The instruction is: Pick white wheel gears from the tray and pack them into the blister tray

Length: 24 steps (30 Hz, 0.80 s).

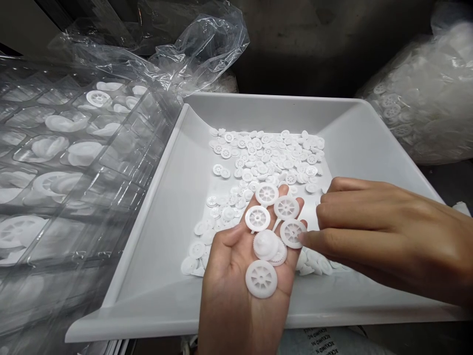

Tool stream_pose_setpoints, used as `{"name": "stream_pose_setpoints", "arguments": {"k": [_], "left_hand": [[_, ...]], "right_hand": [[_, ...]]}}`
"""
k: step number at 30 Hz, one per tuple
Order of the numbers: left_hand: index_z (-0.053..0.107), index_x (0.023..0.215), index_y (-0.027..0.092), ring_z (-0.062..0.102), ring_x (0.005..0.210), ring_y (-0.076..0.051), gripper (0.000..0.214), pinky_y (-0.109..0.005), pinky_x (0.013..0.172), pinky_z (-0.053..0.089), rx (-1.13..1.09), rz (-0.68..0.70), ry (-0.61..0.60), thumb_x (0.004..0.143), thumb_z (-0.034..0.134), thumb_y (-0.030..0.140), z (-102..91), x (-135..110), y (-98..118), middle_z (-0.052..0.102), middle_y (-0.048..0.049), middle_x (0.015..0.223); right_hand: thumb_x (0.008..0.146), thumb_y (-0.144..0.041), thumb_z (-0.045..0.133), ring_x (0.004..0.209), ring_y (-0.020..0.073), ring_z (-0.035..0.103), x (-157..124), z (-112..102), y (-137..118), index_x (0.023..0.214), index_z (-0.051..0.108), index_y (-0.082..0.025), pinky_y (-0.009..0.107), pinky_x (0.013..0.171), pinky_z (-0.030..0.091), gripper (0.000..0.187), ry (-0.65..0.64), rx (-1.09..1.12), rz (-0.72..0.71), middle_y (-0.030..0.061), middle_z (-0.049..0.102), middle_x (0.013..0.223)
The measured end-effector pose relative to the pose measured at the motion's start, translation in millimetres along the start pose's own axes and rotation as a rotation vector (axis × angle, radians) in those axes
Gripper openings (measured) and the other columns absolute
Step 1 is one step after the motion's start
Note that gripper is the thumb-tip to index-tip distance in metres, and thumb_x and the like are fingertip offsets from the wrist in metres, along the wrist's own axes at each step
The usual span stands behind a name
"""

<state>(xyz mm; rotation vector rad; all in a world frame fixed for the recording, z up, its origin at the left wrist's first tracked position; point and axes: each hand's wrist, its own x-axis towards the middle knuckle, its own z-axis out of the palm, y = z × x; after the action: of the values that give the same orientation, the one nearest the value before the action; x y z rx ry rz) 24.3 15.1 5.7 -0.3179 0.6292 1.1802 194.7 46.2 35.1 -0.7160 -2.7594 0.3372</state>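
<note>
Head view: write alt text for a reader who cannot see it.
An open left hand holds several white spoked wheels above a white tray strewn with more, while the right hand touches one with a fingertip. Clear plastic trays lie to the left.

Head-worn, close, down onto tray (pixel 166 236)

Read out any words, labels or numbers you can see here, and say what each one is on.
"XCKUMO N": upside-down dark print, repeated, on the white printed sheet below the front edge of the white plastic tray; small and cut off, so uncertain.
No readable text on the small white plastic spoked wheels or the clear plastic blister trays.
</note>
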Motion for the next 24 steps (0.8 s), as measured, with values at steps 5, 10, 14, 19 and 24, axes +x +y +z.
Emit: {"name": "stream_pose_setpoints", "arguments": {"k": [5,10,14,19,24], "left_hand": [[0.055,0.131,0.021,0.063,0.111,-0.027,0.049,-0.039,0.093,0.054,0.003,0.022,0.009,0.084,0.042,0.021,2.9,0.2,-0.3,0.067,-0.0080,0.122],[0.055,0.131,0.021,0.067,0.104,-0.023,0.048,-0.033,0.084,0.058,-0.004,0.002,0.073,0.086,0.040,0.019,2.3,-0.5,1.3,0.068,-0.0088,0.119],[0.055,0.131,0.025,0.070,0.095,-0.020,0.048,-0.032,0.079,0.059,0.002,0.016,0.120,0.086,0.040,0.016,4.4,0.1,0.3,0.070,-0.0072,0.116],[0.055,0.131,0.023,0.068,0.102,-0.024,0.049,-0.038,0.088,0.056,0.017,0.022,0.101,0.084,0.043,0.020,4.1,0.9,-0.4,0.068,-0.0087,0.119],[0.054,0.132,0.022,0.064,0.109,-0.025,0.049,-0.038,0.091,0.055,0.021,0.001,0.036,0.085,0.040,0.023,1.9,1.4,0.6,0.065,-0.0090,0.123]], "right_hand": [[0.092,-0.008,0.050,0.065,0.0130,0.042,-1.0,1.6,2.0,0.095,0.062,-0.015,0.031,0.063,0.033,0.014,-0.006,-0.019,0.000,0.0005,0.051,0.072],[0.090,-0.019,0.059,0.066,0.0105,0.039,-3.6,-1.4,0.8,0.091,0.063,-0.015,0.029,0.066,0.034,0.005,0.029,0.031,0.030,-0.0019,0.050,0.072],[0.090,-0.021,0.062,0.066,0.0082,0.040,-4.4,-4.5,3.0,0.089,0.063,-0.016,0.026,0.065,0.035,0.006,0.046,0.054,0.064,-0.0031,0.049,0.072],[0.094,-0.028,0.056,0.070,0.0104,0.046,-3.2,-1.5,7.5,0.108,0.061,-0.016,0.029,0.068,0.037,0.019,0.012,-0.031,0.040,-0.0013,0.054,0.079],[0.096,-0.017,0.051,0.066,0.0100,0.046,1.4,2.8,5.3,0.104,0.063,-0.015,0.028,0.062,0.036,0.015,-0.008,0.036,0.043,-0.0004,0.052,0.075]]}}
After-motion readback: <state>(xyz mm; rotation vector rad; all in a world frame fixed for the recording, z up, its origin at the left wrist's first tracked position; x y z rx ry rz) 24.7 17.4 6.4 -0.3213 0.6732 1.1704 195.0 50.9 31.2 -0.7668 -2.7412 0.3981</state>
